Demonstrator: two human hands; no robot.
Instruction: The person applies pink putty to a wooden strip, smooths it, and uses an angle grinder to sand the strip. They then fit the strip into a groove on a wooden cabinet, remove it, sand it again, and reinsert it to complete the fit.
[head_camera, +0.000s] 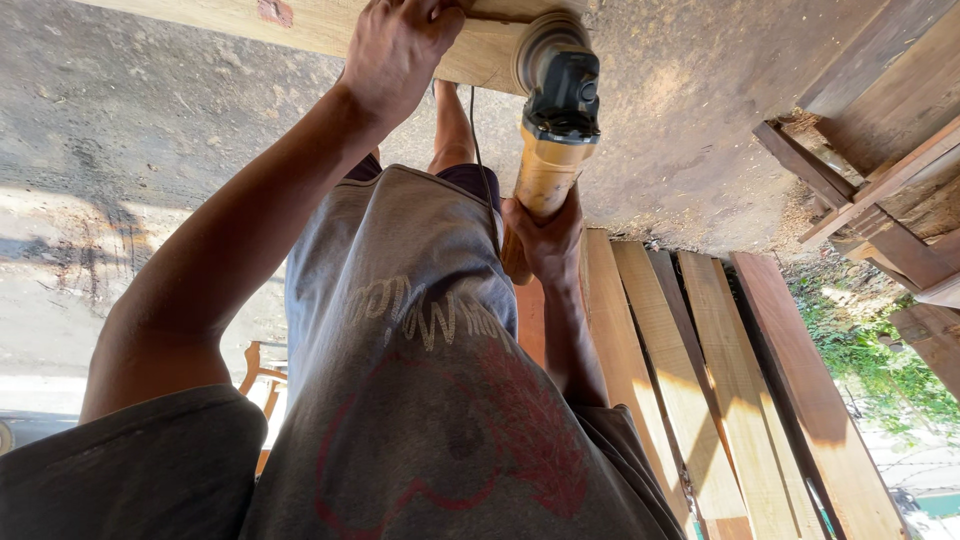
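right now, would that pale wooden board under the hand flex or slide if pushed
The pale wooden board looks thick, so probably stiff and fairly heavy. The left hand presses on it while the right hand holds the yellow angle grinder, so it likely won't slide.

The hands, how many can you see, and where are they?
2. The left hand presses on the wooden plank at the top; the right hand grips the yellow power sander beside it. None seems hidden.
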